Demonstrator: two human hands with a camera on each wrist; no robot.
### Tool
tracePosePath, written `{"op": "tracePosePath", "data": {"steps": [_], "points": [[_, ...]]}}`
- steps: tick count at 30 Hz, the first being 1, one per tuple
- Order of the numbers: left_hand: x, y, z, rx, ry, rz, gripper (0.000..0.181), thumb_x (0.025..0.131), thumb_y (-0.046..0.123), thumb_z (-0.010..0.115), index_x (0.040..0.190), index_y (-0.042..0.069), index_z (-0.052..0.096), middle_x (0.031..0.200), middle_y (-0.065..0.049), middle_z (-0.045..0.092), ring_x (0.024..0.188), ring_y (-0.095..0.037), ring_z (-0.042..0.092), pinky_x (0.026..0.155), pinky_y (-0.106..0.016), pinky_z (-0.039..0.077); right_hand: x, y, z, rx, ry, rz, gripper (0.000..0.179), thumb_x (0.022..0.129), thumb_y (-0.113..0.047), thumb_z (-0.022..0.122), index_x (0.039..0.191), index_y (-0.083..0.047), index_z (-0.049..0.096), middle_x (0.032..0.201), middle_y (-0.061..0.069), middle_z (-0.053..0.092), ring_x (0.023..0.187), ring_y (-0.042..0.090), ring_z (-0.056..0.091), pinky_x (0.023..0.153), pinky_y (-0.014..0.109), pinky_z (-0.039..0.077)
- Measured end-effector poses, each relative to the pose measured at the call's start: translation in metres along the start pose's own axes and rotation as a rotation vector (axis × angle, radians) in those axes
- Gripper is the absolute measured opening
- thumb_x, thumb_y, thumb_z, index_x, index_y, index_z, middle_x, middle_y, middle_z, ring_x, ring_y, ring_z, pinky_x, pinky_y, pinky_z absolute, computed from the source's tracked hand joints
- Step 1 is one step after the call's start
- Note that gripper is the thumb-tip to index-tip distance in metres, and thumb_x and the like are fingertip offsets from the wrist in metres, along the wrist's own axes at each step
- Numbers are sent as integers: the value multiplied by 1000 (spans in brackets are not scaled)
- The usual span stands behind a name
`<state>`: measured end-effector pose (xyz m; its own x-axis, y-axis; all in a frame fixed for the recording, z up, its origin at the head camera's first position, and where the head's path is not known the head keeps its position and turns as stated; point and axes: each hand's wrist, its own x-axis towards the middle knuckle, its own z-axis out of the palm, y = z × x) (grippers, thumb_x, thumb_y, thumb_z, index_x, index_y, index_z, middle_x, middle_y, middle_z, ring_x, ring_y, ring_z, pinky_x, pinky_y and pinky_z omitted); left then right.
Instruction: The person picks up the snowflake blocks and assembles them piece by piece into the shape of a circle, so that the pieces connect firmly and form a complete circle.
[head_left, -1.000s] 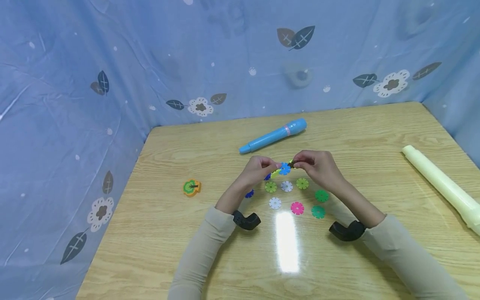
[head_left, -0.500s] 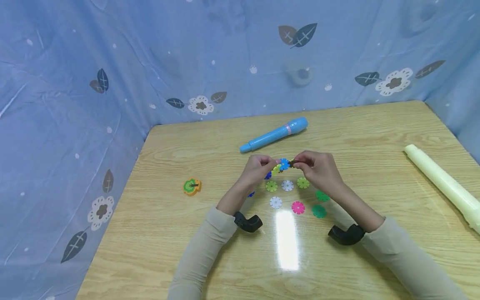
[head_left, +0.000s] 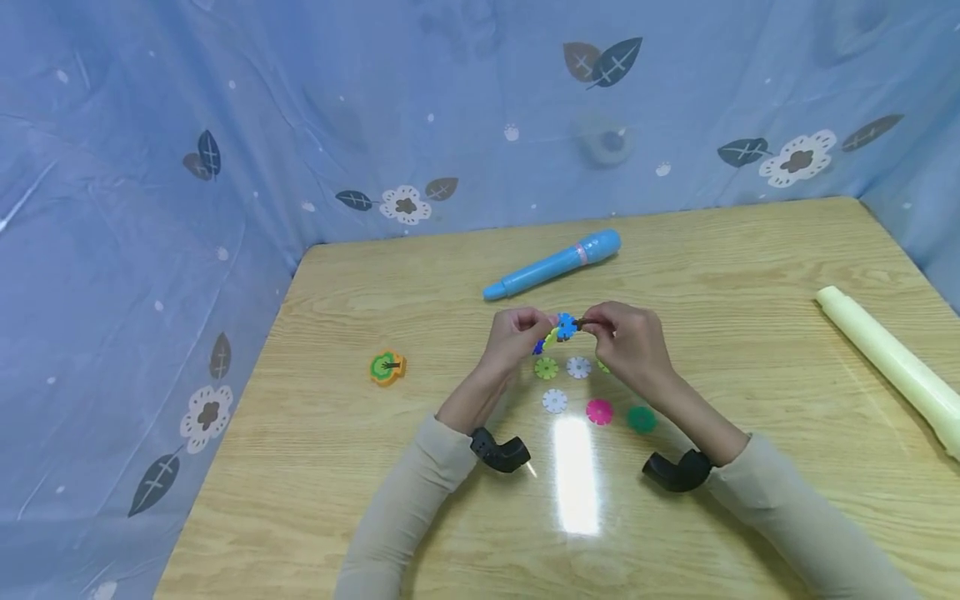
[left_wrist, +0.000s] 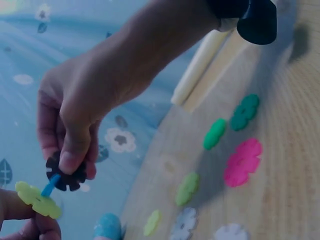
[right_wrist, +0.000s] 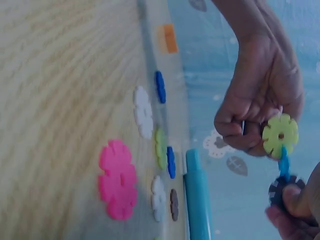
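My left hand (head_left: 513, 340) pinches a yellow-green snowflake disc (right_wrist: 272, 131), a flat plastic piece with notches round its rim. A bright blue snowflake disc (head_left: 566, 326) is slotted edge-on into it. My right hand (head_left: 630, 337) pinches a dark brown or black snowflake disc (left_wrist: 53, 168) between thumb and fingers. That dark disc meets the blue disc's free edge, and in both wrist views their slots overlap. The three pieces form a short chain held up off the table between the hands. My right thumb covers part of the dark disc.
Loose discs lie below the hands on the wooden table: pink (head_left: 599, 412), white (head_left: 554, 401), green (head_left: 642, 419), yellow-green (head_left: 546, 368) and others. An orange tree-shaped block (head_left: 387, 367) is at left, a blue microphone-shaped toy (head_left: 555, 265) behind, a pale yellow tube (head_left: 885, 354) at right.
My right hand and forearm have shifted slightly left, covering one green disc on the table. My left forearm now hides a dark blue disc. The grips look the same.
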<state>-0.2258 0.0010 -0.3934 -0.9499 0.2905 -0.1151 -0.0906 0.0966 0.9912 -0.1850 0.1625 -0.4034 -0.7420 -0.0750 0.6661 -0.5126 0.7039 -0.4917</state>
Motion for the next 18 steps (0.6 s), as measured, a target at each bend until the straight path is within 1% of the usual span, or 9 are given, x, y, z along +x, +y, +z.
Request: {"op": "tracePosePath", "data": {"steps": [4, 5, 7, 9, 11, 12, 14, 16, 18], "points": [[0, -1, 1, -23, 30, -2, 15, 83, 5, 63, 69, 2, 62, 69, 2, 60, 66, -7, 51, 60, -18, 39, 0, -2, 1, -36, 4, -37, 10, 71, 13, 69, 74, 4, 66, 69, 14, 68, 60, 22, 65, 52, 34, 50], [0, 0, 2, -27, 34, -1, 14, 83, 5, 63, 70, 1, 63, 73, 1, 63, 68, -6, 53, 62, -18, 41, 0, -2, 1, -31, 4, -39, 10, 71, 13, 68, 74, 4, 66, 69, 14, 68, 60, 22, 65, 53, 34, 50], [2, 1, 2, -22, 31, -1, 13, 84, 6, 63, 74, -1, 64, 78, -1, 65, 71, -5, 55, 65, -20, 42, 2, -2, 0, -20, -2, -43, 10, 72, 13, 68, 75, 3, 66, 70, 14, 68, 59, 20, 64, 53, 33, 50], [3, 1, 0, 5, 8, 10, 15, 84, 8, 63, 77, -6, 65, 78, -3, 66, 72, -6, 56, 68, -22, 44, 4, 2, -2, -7, -20, -46, 8, 73, 10, 69, 77, 3, 66, 72, 14, 68, 59, 18, 62, 53, 31, 48], [4, 2, -3, 82, -37, 36, 21, 85, 12, 63, 80, -8, 66, 76, -7, 65, 72, -8, 56, 68, -22, 44, 6, 6, -5, 24, -57, -33, 7, 75, 7, 69, 79, 1, 66, 74, 12, 68, 62, 16, 62, 56, 29, 49], [5, 2, -5, 134, -62, 56, 23, 86, 14, 63, 81, -8, 67, 75, -9, 65, 71, -13, 57, 66, -22, 43, 8, 9, -7, 45, -82, -19, 7, 76, 6, 68, 80, 0, 66, 75, 11, 68, 64, 15, 61, 57, 26, 49], [5, 3, -10, 259, -87, 103, 26, 86, 20, 64, 80, -6, 69, 76, -13, 66, 69, -16, 57, 61, -20, 43, 11, 14, -9, 91, -137, 26, 7, 78, 3, 68, 82, -2, 67, 78, 8, 68, 66, 16, 61, 60, 24, 49], [5, 4, -13, 413, -57, 170, 25, 85, 26, 66, 81, 2, 72, 76, -10, 68, 68, -15, 57, 56, -18, 41, 12, 17, -10, 140, -184, 86, 7, 79, 2, 67, 84, -4, 68, 80, 6, 69, 69, 17, 62, 62, 23, 49], [4, 6, -14, 525, 0, 251, 22, 83, 29, 68, 85, 8, 74, 75, -6, 68, 67, -14, 57, 56, -18, 40, 13, 19, -9, 158, -225, 136, 7, 80, -1, 67, 86, -4, 69, 81, 6, 70, 68, 18, 61, 61, 21, 48]]}}
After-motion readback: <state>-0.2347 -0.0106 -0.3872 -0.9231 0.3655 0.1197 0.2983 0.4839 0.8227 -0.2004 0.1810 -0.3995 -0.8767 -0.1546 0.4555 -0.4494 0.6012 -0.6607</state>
